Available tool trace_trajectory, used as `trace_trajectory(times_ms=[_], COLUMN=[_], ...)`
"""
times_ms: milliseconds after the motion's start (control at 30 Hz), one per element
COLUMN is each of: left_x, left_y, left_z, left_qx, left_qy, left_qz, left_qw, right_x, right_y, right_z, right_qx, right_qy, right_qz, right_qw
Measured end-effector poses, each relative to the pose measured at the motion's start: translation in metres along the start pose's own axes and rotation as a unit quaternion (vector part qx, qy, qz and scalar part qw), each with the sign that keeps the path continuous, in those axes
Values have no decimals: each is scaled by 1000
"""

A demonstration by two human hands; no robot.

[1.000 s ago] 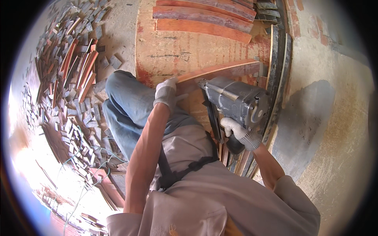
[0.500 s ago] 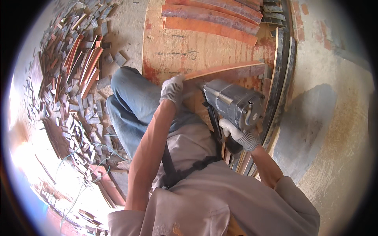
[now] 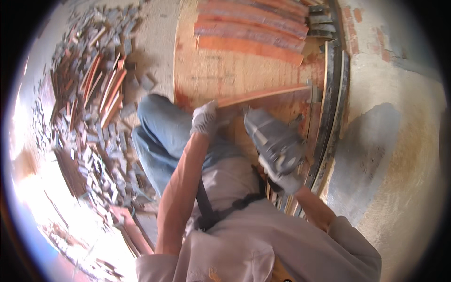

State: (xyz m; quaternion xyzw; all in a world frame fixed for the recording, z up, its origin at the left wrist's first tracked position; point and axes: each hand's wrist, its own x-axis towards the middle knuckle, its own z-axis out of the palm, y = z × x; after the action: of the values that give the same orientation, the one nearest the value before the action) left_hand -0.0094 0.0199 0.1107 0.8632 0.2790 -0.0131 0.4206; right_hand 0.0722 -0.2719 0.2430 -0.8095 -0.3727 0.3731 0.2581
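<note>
Bare concrete floor (image 3: 399, 141) lies open to our right, while scrap wood offcuts (image 3: 89, 108) crowd the left. Between them sits the plywood panel (image 3: 221, 75), its right edge against a dark metal frame (image 3: 336, 94). Our gloved left hand (image 3: 205, 118) presses a reddish strip (image 3: 268, 95) onto it; our gloved right hand (image 3: 286, 181) grips the grey nail gun (image 3: 272, 141) just below the strip.
</note>
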Motion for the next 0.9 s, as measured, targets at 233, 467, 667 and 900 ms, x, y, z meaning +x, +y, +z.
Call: trace_trajectory(times_ms=[233,467,667,900], left_x=[-17,-44,91,180], left_y=[-78,-188,-82,6], left_z=[-181,-275,-131,-102], left_qx=[-432,67,-167,-368], left_qy=[240,429,268,190], left_qz=[-267,-247,-22,-106], left_qw=[827,866,949,904], right_x=[23,108,263,278], right_y=[-46,9,96,111], right_z=[21,-62,-155,-140], right_qx=[-128,-79,-151,63], right_qy=[95,198,409,431], right_qz=[108,-40,91,95], right_qw=[981,976,895,895])
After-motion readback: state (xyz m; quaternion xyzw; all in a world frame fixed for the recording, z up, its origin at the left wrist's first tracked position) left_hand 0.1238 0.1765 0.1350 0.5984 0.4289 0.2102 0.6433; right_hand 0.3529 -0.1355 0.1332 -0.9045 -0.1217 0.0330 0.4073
